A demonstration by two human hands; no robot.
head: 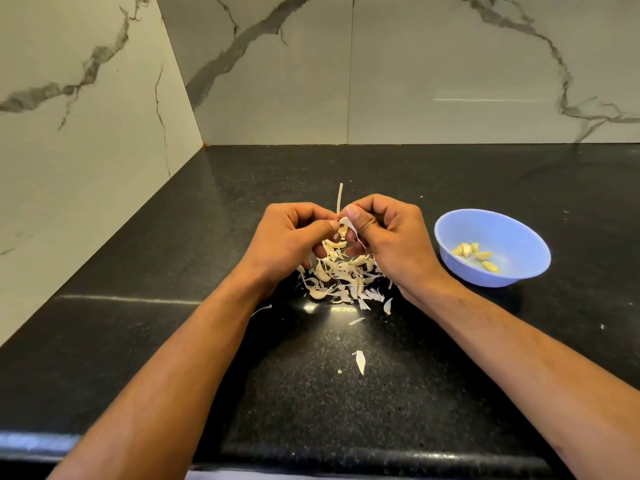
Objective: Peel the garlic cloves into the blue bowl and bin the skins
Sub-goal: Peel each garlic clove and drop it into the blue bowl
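Head view: half-peeled garlic clove [341, 233], skin dangling

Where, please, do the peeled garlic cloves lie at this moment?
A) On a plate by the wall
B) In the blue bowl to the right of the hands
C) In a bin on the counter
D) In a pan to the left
B: several yellowish peeled cloves lie inside the blue bowl, which stands on the black counter to the right of the right hand.

Both forearms are bare to the frame's edge, with no sleeves, watch or bracelets. The left hand [289, 237] and right hand [389, 237] wear no gloves or rings. Fingernails are short and unpainted.
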